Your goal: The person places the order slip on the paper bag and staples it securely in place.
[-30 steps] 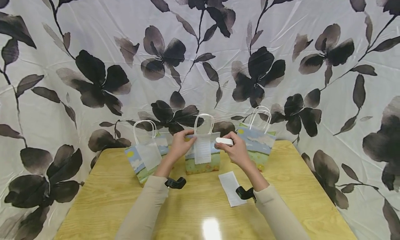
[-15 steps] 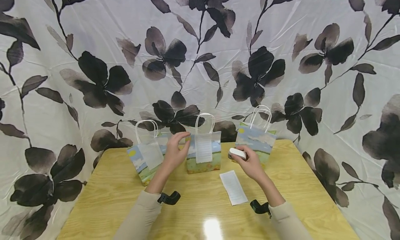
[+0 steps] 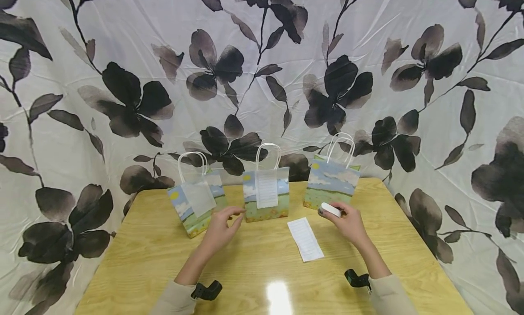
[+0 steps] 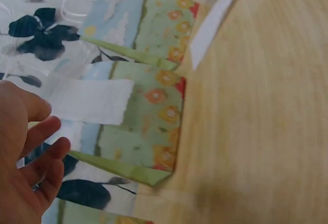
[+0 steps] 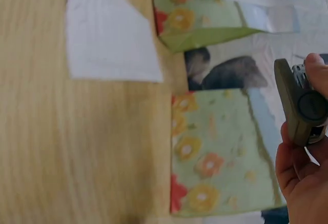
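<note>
My right hand (image 3: 351, 225) grips a small stapler (image 3: 330, 210), white on top in the head view, just in front of the right gift bag (image 3: 333, 183). The right wrist view shows the stapler's dark side (image 5: 296, 106) between thumb and fingers. With fingers loosely bent and nothing in them, my left hand (image 3: 220, 227) hovers between the left gift bag (image 3: 186, 217) and the middle gift bag (image 3: 283, 205). A lined paper slip (image 3: 266, 193) hangs on the front of the middle bag. Another slip (image 3: 200, 199) lies against the left bag.
A loose paper slip (image 3: 306, 240) lies on the wooden table (image 3: 249, 269), in front of the space between the middle and right bags. Behind the bags, a floral cloth (image 3: 262, 92) hangs at the table's back edge. White handles stand up from each bag.
My left hand has let go of the middle bag's top and drawn back toward me. My right hand has moved right and nearer with the stapler. The bags stay put.
</note>
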`<state>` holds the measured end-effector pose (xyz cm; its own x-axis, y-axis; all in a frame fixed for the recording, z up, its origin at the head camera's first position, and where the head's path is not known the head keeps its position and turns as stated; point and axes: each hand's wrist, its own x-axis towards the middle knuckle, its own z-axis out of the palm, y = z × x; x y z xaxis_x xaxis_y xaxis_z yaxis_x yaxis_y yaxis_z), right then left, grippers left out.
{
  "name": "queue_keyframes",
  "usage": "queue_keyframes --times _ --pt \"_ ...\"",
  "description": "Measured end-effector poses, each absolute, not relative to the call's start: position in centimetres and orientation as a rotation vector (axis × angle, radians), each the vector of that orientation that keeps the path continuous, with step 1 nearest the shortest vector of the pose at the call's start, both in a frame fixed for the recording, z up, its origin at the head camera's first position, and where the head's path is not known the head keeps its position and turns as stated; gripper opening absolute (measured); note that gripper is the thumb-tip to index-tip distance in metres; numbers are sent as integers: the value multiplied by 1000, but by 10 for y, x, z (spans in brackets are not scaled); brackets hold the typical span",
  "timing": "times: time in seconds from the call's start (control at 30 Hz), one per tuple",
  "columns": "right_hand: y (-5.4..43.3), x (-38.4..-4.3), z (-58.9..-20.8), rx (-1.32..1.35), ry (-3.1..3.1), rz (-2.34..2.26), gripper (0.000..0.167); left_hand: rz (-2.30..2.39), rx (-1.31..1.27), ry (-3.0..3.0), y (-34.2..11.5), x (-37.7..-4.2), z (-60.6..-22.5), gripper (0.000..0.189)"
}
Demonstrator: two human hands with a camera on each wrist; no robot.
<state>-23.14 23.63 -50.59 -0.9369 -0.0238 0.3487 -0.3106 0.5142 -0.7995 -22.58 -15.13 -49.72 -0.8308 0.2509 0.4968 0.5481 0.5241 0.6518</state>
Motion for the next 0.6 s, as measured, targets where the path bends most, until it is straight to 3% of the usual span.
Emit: queue_keyframes --times 0.27,0.6 --pt "265 -220 -525 143 -2588 1316 34 -1286 -585 -2570 -163 -200 -532 23" --pt "300 -204 -547 85 -2640 1226 31 -1479 -586 -2718 -160 -189 -553 22"
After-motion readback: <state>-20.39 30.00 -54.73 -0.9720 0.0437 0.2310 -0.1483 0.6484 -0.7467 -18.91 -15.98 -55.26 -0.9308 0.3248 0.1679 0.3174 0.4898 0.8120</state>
